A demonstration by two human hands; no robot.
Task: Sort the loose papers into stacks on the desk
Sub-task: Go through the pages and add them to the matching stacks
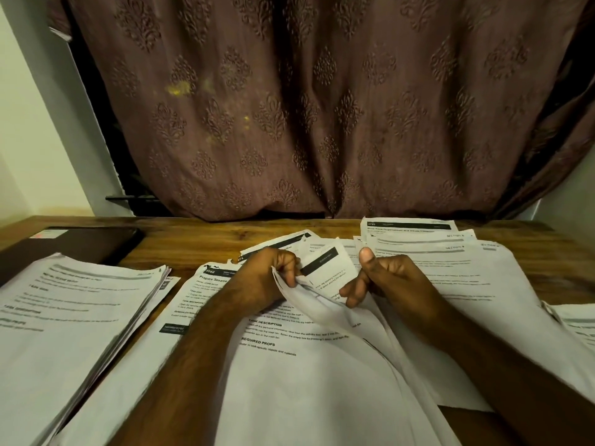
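Observation:
Printed white papers cover the wooden desk. A thick stack lies at the left. Loose sheets spread across the middle under my arms. More sheets fan out at the right. My left hand grips the curled edge of lifted sheets at the centre. My right hand holds the same bundle from the right, thumb up against its edge, fingers curled beneath. The top lifted sheet bends upward and shows a black header bar.
A dark flat object, like a closed laptop, lies at the desk's back left, partly under the stack. A brown patterned curtain hangs behind the desk. Another paper pile shows at the right edge. Bare wood shows at the back centre.

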